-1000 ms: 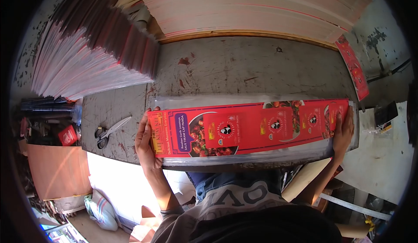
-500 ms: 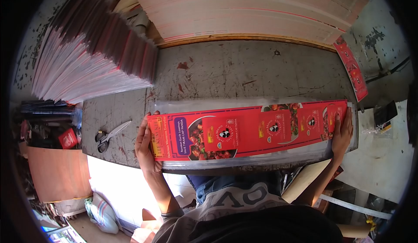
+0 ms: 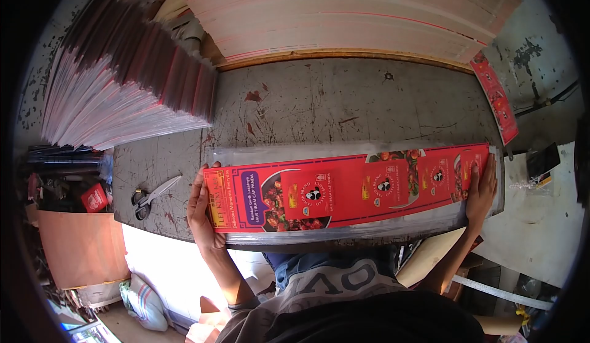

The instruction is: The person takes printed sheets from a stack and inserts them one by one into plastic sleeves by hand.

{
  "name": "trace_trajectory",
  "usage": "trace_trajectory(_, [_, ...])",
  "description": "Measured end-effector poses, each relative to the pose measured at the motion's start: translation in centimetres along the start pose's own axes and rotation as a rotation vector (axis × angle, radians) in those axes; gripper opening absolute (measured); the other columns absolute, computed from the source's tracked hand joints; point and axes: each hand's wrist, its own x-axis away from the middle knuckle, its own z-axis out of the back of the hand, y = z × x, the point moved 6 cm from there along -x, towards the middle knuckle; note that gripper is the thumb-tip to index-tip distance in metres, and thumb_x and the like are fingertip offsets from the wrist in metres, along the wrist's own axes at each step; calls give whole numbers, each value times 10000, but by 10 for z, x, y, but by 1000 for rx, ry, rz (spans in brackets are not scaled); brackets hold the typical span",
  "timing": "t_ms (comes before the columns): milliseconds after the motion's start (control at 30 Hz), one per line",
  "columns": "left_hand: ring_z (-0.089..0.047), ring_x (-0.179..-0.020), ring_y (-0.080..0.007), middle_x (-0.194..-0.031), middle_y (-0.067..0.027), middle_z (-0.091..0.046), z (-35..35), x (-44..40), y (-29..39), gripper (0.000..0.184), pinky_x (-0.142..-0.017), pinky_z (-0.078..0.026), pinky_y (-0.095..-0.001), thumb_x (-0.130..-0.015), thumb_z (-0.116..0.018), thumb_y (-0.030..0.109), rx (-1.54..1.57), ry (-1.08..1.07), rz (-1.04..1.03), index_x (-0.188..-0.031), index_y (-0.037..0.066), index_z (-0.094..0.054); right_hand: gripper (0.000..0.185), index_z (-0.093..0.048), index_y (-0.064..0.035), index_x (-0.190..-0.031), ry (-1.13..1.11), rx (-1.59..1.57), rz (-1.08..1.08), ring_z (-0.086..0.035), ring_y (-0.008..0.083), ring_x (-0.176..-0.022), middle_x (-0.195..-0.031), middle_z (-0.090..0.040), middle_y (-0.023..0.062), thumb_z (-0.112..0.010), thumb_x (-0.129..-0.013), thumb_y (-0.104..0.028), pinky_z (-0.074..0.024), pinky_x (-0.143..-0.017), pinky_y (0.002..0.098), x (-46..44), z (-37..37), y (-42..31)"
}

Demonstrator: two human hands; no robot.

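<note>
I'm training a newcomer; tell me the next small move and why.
Probably square the red strip to the clear plastic: the left hand and right hand are at its ends, yet plastic shows past its far edge at left and near edge at right.

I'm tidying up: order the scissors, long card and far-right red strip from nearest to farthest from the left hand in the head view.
1. Long card: touching the left hand.
2. Scissors: left of that hand.
3. Red strip: at the table's right end.
</note>
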Motion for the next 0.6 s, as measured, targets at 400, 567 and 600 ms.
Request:
trace_trajectory(400, [-517,-1105,-282,-1291,-239,-396,1,1,1,415,-853,-526,-383,-900,-418,65,-30,12,-6,-1269,-85,-301,564,-305,-47,-1360,-25,0,-26,-277,296,-1304,-1402,-309,157,-348,-927,-405,-188,-1050,447,1,-4,4])
trace_trajectory(567, [-530,-1090,-256,-1297,-231,-394,-5,4,4,411,-873,-511,-369,-890,-424,47,-33,9,-17,-1265,-81,-312,573,-298,-112,-1373,-144,77,-200,-231,276,-1331,-1427,-272,123,-401,-901,-421,-107,-1039,576,0,4,-12])
trace_trajectory(600, [-539,-1080,-258,-1257,-241,-440,-8,5,6,394,-882,-493,-363,-883,-439,36,-63,31,-41,-1249,-77,-347,611,-293,-134,-1378,-76,127,-30,-219,271,-1337,-1433,-264,109,-467,-865,-416,-85,-1027,605,-4,10,-29])
